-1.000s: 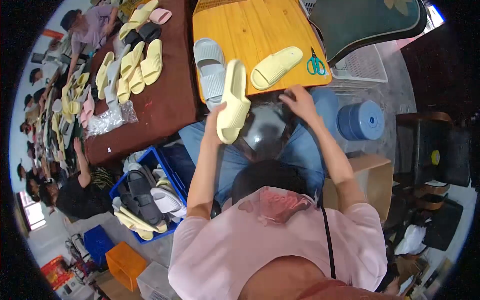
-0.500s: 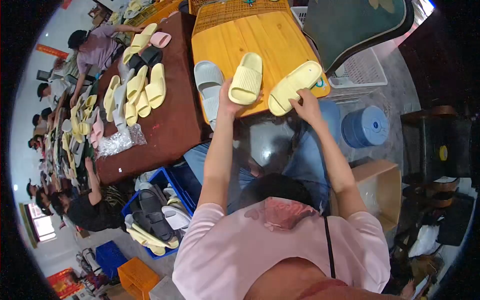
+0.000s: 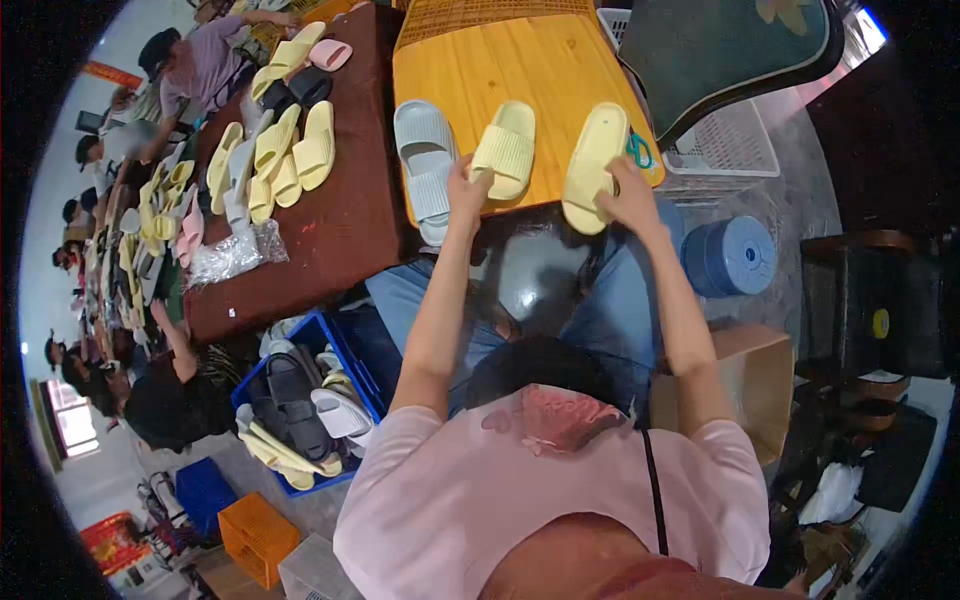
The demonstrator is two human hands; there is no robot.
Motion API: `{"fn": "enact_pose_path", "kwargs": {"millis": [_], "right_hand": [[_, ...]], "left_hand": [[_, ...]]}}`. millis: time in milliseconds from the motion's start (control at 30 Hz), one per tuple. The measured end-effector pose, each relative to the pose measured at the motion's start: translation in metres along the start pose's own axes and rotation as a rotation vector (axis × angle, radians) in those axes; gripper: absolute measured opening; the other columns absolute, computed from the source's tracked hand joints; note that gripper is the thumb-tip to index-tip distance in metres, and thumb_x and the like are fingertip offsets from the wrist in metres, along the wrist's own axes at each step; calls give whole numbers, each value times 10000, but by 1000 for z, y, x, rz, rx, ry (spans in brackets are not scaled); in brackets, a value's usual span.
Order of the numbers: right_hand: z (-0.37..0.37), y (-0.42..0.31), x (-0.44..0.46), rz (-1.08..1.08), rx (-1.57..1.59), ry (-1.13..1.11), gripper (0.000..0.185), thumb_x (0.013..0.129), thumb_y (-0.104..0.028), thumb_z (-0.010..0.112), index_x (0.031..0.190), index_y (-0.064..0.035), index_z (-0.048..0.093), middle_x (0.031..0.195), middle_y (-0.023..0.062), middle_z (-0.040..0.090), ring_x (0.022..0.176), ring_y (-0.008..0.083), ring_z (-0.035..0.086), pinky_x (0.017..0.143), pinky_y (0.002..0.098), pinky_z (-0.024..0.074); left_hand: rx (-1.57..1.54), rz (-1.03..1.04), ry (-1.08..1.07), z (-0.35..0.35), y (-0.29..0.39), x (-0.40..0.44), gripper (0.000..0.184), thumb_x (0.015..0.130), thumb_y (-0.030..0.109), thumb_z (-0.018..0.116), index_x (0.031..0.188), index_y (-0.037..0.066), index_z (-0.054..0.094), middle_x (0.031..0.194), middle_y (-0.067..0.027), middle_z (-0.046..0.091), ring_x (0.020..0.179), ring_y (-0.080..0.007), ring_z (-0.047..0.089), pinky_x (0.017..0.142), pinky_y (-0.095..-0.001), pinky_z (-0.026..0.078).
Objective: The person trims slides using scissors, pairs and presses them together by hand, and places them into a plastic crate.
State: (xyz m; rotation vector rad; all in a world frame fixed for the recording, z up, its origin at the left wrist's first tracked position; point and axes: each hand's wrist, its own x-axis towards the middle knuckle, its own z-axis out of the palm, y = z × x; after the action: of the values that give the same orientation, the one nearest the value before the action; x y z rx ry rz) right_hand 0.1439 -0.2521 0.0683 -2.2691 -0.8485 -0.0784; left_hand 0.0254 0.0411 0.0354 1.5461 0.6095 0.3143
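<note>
My left hand (image 3: 468, 190) is closed on the lower left side of a yellow ribbed slipper (image 3: 506, 150), which lies on the wooden board (image 3: 480, 60). To its left a grey slipper (image 3: 425, 160) rests along the board's edge. My right hand (image 3: 630, 195) pinches the lower right edge of a second yellow slipper (image 3: 597, 150), whose pale sole side seems to face up. Partly hidden behind that slipper are green-handled scissors (image 3: 641, 150).
Slippers and clear plastic wrap (image 3: 238, 255) lie on the brown-covered table (image 3: 340, 200). A blue crate (image 3: 325, 400) holds more slippers. Right of my legs stand a blue water bottle (image 3: 730, 255) and a cardboard box (image 3: 740, 390). Other people work at the far left.
The left yellow slipper went from my raised left hand onto the board. My right hand took hold of the other yellow slipper, now turned more upright and nearer the scissors.
</note>
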Motion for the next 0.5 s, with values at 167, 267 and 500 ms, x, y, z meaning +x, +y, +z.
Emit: {"fn": "enact_pose_path", "kwargs": {"millis": [167, 267, 500], "right_hand": [[35, -17, 85, -195, -332, -44, 532, 765, -148, 733, 1267, -36, 597, 1351, 155, 584, 1166, 374, 573, 959, 442, 499], [100, -25, 118, -222, -236, -295, 637, 883, -268, 699, 1397, 38, 479, 1466, 204, 495, 1364, 360, 460, 1097, 439, 409], [163, -51, 99, -87, -247, -306, 803, 947, -486, 600, 1439, 105, 369, 1527, 289, 360, 1439, 411, 325, 1191, 488, 266]], "left_hand": [[51, 277, 313, -37, 31, -63, 529, 874, 37, 648, 1371, -64, 498, 1281, -162, 597, 1130, -227, 598, 967, -330, 488], [-70, 340, 336, -50, 27, -84, 531, 884, 2, 624, 1389, -66, 473, 1290, -174, 591, 1167, -232, 586, 1002, -342, 471], [3, 341, 310, -57, 30, -84, 489, 917, 10, 640, 1388, -35, 513, 1340, -152, 580, 1203, -236, 575, 1021, -350, 460]]}}
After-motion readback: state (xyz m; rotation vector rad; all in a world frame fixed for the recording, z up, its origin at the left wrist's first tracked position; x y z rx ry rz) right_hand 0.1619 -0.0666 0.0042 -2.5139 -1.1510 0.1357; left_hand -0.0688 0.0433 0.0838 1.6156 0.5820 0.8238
